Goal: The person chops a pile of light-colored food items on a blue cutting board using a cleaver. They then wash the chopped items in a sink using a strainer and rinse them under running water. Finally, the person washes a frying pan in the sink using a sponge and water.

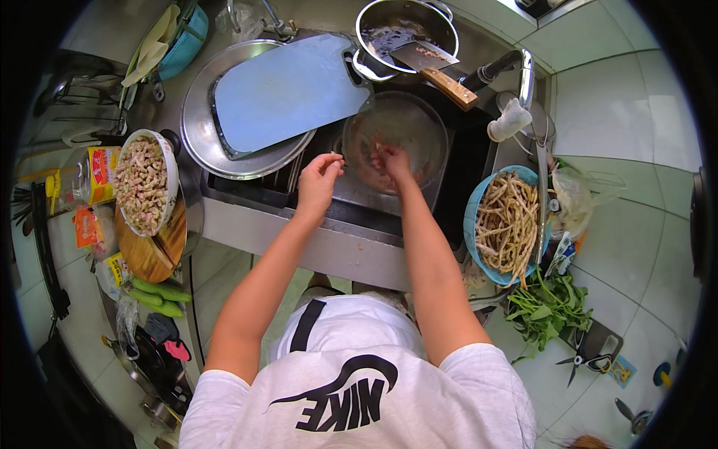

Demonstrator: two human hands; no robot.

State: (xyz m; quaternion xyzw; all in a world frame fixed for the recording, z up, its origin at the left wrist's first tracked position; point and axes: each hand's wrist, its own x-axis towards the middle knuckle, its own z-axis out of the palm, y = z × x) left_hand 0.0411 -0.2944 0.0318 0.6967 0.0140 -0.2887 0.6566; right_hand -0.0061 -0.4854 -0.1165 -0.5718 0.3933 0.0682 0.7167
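Note:
My left hand (320, 178) is raised over the sink's front edge, its fingertips pinched on a small pale piece. To its right, my right hand (390, 161) is over a clear bowl (415, 120) in the sink, fingers closed on a small pinkish piece. The bowl seems to hold water with reddish bits in it. A light-blue cutting board (286, 92) lies tilted across a large steel basin (196, 126), left of the bowl. Behind the bowl stands a steel pot (401, 28) with dark contents, and a cleaver (446, 84) with a wooden handle rests across its rim.
A white bowl of chopped pieces (143, 185) stands on a round wooden board (160, 255) at the left. At the right are a blue basket (472, 224) of long beans, a faucet (526, 78), leafy greens (547, 308) and scissors (580, 359). Green gourds (160, 294) lie lower left.

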